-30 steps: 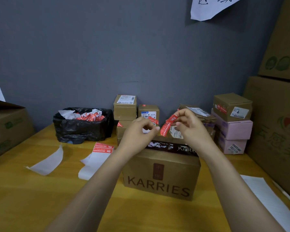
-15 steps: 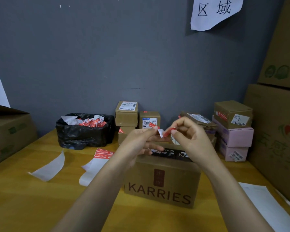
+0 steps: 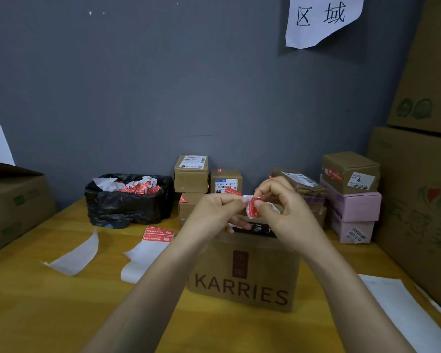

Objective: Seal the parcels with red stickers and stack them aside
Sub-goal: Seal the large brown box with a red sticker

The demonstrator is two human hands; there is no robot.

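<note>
A brown parcel printed KARRIES (image 3: 245, 273) stands on the wooden table (image 3: 49, 309) in front of me. Above its top, my left hand (image 3: 214, 212) and my right hand (image 3: 283, 212) meet and both pinch a small red sticker (image 3: 253, 208) with a strip of white backing curling off it. The sticker is bent between my fingertips. A sheet with red stickers (image 3: 158, 235) at its top lies on the table to the left of the parcel.
A black bin-bag-lined box (image 3: 127, 202) of crumpled backing scraps sits at the back left. Small brown parcels (image 3: 191, 173) stand against the wall, pink and brown boxes (image 3: 351, 200) stack at the right. Large cartons flank both sides. Loose white backing sheets (image 3: 74, 256) lie on the table.
My hands have come closer together and the sticker has gone from a stretched strip to a folded curl between my fingertips. The view has tilted upward slightly.
</note>
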